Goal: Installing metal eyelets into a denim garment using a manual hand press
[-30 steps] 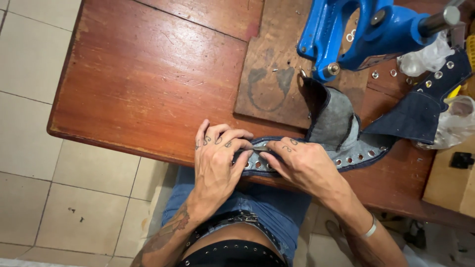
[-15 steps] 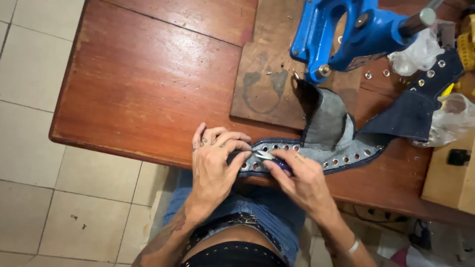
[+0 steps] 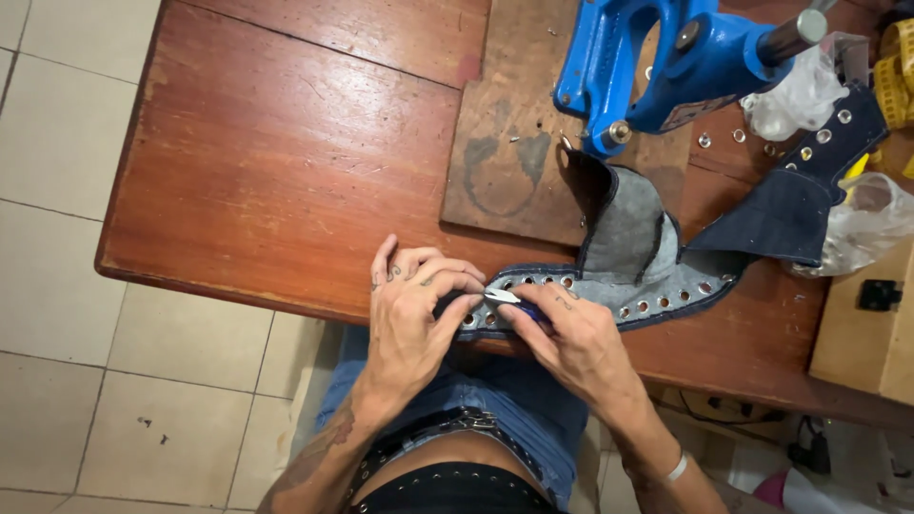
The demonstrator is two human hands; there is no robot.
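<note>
Head view: looking straight down at two bare hands working at the near edge of a reddish wooden desk (image 3: 286, 162).
Left hand: the left hand (image 3: 411, 314) is lying over the end of a denim shoe upper (image 3: 628, 257), its fingers (image 3: 447, 283) curling down and pinching the eyelet strip against the desk edge.
Right hand: the right hand (image 3: 576, 338) is gripping a small blade-like tool (image 3: 505, 297) between thumb and forefinger (the handle looks blue, mostly hidden), its pale tip pointing toward the left fingertips.
Shoe upper: it is lying grey lining up along the near desk edge, a row of punched holes running from under the hands to the right; its middle is standing up as a curved flap, and a dark blue wing is stretching away toward the far right.
Press: a blue hand press (image 3: 666, 67) is standing on a worn wooden board (image 3: 514, 162), just behind the raised flap.
Far right: clear plastic bags (image 3: 857, 219) are lying beside the denim wing, and a pale wooden box (image 3: 866, 333) is sitting at the desk's right end.
Below: tiled floor (image 3: 57, 238) is showing left of the desk.
</note>
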